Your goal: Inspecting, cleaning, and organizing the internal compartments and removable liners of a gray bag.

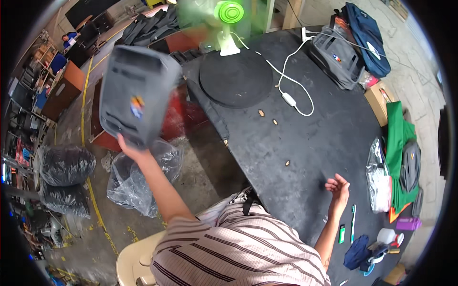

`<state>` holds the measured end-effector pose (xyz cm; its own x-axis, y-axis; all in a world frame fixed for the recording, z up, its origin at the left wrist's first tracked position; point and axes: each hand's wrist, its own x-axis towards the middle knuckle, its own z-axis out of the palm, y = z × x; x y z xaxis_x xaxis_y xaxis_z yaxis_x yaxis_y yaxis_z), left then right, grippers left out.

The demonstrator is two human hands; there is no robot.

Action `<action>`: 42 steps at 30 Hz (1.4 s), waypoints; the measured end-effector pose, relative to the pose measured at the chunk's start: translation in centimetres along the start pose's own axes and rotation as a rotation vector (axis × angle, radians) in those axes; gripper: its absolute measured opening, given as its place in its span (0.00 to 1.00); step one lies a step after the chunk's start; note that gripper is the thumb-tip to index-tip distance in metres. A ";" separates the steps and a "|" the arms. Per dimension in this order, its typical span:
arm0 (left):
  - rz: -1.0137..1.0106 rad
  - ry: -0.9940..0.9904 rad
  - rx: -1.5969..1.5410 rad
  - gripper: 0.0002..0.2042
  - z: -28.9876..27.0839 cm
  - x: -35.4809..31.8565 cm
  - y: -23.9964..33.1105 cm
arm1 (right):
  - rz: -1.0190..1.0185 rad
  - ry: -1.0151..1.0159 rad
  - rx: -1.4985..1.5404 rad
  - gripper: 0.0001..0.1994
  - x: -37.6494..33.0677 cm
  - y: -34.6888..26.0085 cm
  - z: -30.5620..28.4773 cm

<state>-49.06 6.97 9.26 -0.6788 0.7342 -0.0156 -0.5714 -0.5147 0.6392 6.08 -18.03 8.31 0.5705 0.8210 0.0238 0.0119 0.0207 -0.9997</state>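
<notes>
A grey backpack (138,90) with a small coloured emblem is raised off to the left, slightly smeared by motion. My left hand (132,148) grips it at its lower edge; the backpack hides some of the fingers. On the right, my right hand (338,187) hovers at the black table (296,128), holding nothing, its fingers loosely curled and apart. Nearest to it lie a toothbrush (353,223) with a green-and-white handle and a small green lighter-like object (341,234).
A green fan (229,16) stands behind a round black disc (236,78), its white cable (305,102) crossing the table. More backpacks (336,57) sit at the far right. Clear plastic bags (143,183) rest on the floor at left, beside my chair (136,260).
</notes>
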 end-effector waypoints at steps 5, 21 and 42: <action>0.054 0.113 0.301 0.49 9.7 6.5 -1.8 | -0.063 0.003 -0.073 0.32 -0.3 -0.8 0.8; 0.421 -2.131 0.769 0.26 12.4 -46.2 -23.4 | -0.165 0.358 -0.314 0.12 4.2 -6.5 -12.2; 0.473 -2.217 0.928 0.26 13.6 -47.9 -22.6 | -0.225 1.247 0.335 0.15 25.5 -11.2 -38.7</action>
<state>2.56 -10.56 6.00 0.9526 0.1838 0.2425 0.0763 -0.9158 0.3943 52.29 -19.36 19.99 0.9565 -0.2916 -0.0097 0.1052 0.3755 -0.9209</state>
